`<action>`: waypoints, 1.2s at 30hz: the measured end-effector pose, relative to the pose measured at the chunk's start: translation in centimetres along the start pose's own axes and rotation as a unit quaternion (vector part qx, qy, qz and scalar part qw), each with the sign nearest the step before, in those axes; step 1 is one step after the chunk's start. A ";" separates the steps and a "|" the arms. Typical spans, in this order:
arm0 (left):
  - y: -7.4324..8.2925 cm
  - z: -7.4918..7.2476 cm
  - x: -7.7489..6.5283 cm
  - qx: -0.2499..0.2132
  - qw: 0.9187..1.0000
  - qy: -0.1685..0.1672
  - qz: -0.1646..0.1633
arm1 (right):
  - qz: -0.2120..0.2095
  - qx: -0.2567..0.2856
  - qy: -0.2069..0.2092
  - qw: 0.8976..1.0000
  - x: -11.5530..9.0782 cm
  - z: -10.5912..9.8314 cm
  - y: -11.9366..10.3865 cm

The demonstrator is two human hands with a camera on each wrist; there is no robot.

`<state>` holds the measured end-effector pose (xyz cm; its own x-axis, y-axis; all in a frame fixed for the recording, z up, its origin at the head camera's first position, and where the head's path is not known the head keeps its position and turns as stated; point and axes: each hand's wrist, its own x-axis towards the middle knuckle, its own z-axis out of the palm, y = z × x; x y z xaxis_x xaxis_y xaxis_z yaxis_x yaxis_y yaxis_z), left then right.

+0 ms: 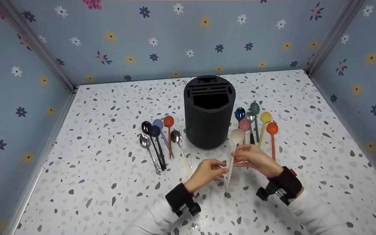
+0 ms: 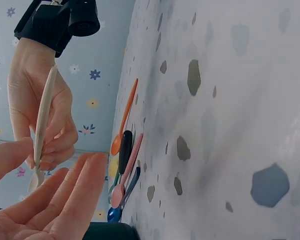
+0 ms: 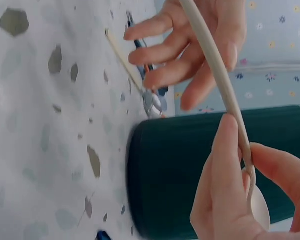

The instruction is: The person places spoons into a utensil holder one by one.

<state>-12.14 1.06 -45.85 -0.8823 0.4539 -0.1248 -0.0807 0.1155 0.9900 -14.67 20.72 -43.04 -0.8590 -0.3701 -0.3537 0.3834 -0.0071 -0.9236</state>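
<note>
My right hand (image 1: 255,158) pinches a cream spoon (image 1: 237,136) by its handle just below the bowl, thumb against fingers. The spoon is held bowl up, its handle (image 3: 215,60) slanting down in front of the dark ridged utensil holder (image 1: 207,129). Beside the handle's lower part, my left hand (image 1: 206,173) has its fingers loosely extended and grips nothing. In the left wrist view its fingers (image 2: 77,200) and thumb lie close to the handle. A silver spoon with a cream handle (image 1: 185,160) lies on the table, partly hidden by the left hand.
Left of the holder lie several spoons, among them an orange one (image 1: 168,121), a lavender one (image 1: 158,123) and an ornate silver one (image 1: 145,141). More lie to the right, including yellow (image 1: 266,117), green (image 1: 255,108), blue (image 1: 240,113) and pink (image 1: 244,125). Flowered panels surround the speckled table (image 1: 109,107).
</note>
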 end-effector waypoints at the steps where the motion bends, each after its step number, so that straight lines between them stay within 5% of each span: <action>1: 0.0 0.0 -0.1 -0.019 1.000 -0.003 -0.003 | -0.004 -0.003 0.001 1.000 -0.2 0.2 0.0; 7: 0.6 0.0 -0.9 -0.075 0.997 -0.023 0.010 | -0.023 -0.020 0.012 0.999 -0.9 1.1 -0.2; 22: 3.5 0.0 -1.5 -0.067 0.998 -0.011 -0.011 | -0.034 -0.014 0.037 0.999 -1.9 2.4 -2.5; 31: 7.5 -1.6 -0.6 -0.032 0.999 -0.020 0.038 | -0.065 -0.026 0.035 0.997 -2.5 3.2 -7.2; 36: 9.4 -2.2 0.0 -0.008 0.998 -0.009 0.066 | -0.123 -0.027 -0.015 0.992 -0.2 0.7 -7.0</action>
<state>-13.92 0.15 -36.43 -0.8777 0.4792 0.0054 0.0279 0.0397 0.9988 -16.91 20.25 -36.43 -0.9134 -0.3909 -0.1131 0.1443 -0.0514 -0.9882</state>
